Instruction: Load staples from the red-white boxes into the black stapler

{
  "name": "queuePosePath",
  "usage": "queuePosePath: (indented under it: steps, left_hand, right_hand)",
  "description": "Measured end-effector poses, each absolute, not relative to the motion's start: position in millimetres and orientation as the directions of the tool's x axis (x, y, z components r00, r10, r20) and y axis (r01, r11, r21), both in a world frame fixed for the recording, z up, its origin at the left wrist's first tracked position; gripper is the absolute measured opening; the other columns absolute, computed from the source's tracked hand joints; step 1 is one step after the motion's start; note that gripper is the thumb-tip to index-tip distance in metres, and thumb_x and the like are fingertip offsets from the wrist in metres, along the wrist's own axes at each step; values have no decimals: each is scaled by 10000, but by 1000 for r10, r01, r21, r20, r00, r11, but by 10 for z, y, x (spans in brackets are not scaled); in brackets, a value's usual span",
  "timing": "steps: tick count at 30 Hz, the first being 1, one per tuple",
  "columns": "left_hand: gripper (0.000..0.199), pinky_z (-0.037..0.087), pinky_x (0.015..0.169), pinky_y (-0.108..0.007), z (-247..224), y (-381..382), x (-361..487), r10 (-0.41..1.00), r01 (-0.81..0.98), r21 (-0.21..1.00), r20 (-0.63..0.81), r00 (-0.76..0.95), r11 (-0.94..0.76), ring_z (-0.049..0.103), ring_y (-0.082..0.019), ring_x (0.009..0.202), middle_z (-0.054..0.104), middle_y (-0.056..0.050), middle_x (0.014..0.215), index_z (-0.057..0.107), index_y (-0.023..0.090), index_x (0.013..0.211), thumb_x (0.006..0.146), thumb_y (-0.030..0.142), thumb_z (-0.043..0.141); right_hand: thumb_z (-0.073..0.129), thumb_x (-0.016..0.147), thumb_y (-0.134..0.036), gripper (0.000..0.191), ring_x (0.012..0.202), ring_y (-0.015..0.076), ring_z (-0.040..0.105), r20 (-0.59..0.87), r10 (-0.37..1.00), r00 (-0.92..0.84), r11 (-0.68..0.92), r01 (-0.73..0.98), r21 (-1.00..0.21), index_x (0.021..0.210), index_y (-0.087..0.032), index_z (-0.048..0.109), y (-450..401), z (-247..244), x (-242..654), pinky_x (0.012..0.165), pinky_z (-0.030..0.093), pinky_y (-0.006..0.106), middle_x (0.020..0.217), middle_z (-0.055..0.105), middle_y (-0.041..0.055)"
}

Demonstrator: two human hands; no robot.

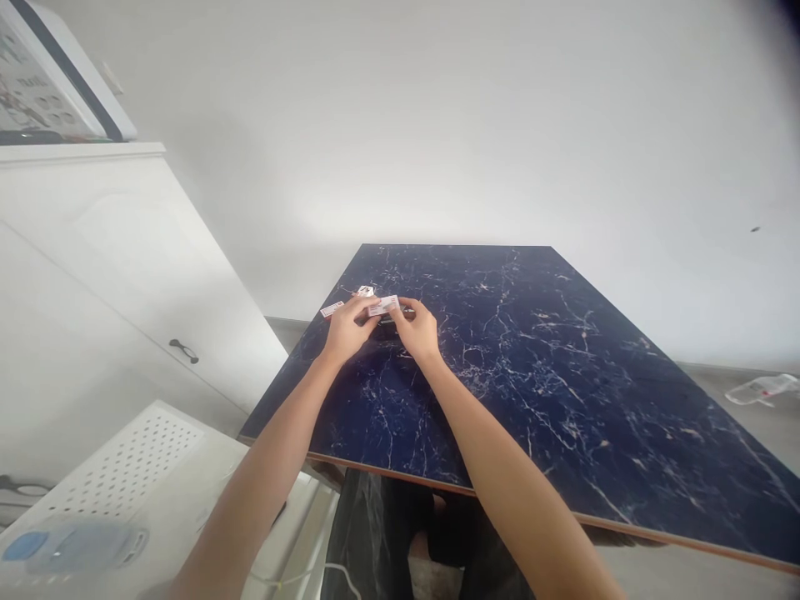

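Between my two hands is a small white box with reddish print (383, 306), held above the dark blue marbled table (531, 350). My left hand (351, 327) grips its left end between thumb and fingers. The thumb of my right hand (417, 327) presses on its right part, with the fingers curled behind. Just beyond my left hand lies a white item with dark marks (366, 291). A flat white piece with a red border (332, 309) rests near the table's left edge. Something dark beneath the held box is mostly hidden.
A white cabinet (125, 267) stands at the left. Below it, a plastic bottle with a blue cap (87, 546) lies on a white perforated surface (134, 450). Clear plastic packaging (761, 389) lies beyond the table's right edge. A pale wall rises behind.
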State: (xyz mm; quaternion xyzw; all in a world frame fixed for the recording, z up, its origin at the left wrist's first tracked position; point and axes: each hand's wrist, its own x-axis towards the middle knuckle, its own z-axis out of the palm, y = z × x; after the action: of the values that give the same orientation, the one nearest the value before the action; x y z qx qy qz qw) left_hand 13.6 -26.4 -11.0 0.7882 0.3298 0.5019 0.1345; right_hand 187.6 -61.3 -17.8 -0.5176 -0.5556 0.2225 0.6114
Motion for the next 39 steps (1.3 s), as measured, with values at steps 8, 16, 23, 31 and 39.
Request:
queuePosePath:
  steps: [8,16,23,31,39]
  left_hand:
    - [481,532,1051,-516,-146,-296,280,899,-265,944,280,336,-194,629,-314,1251,658,-95,1369,702,238,1255,788,286,810]
    - [362,592,983,-373,-112,-293,222,927,-373,928,145,347,-6,686,-231,1133,707,-76,1292,771,211,1139,779,195,806]
    - [236,636,826,-359,-187,-186,250,988,-271,960,109,111,-75,725,-228,969,771,-92,1070,800,169,984,758,232,815]
    - [282,620,752,-350,-214,-213,269,978,-214,968,162,134,-131,723,-228,914,770,-84,1049,800,173,943,702,313,847]
    - [264,607,739,-311,-198,-268,300,974,-286,956,127,189,-69,709,-200,929,753,-89,1156,795,175,959,718,270,845]
  right_hand:
    - [802,760,-333,274,890,191,747,32,957,288,165,-450,-878,974,-170,753,-491,-235,1874,903,608,339,988,783,61]
    - [822,752,-370,318,870,172,735,79,978,195,165,-475,-865,996,-177,752,-546,-187,1853,892,615,330,971,767,47]
    - [644,838,-396,335,914,195,723,108,873,475,272,-293,-916,1082,-176,709,-438,-196,2041,852,619,350,1042,743,78]
    - [642,858,-480,378,980,232,723,302,819,487,380,-66,-923,1073,-180,724,-521,-153,1993,904,576,377,1059,773,95]
    - [622,891,-441,289,900,218,723,395,777,491,325,224,-919,1012,-216,759,-610,-155,1964,880,554,346,997,787,68]
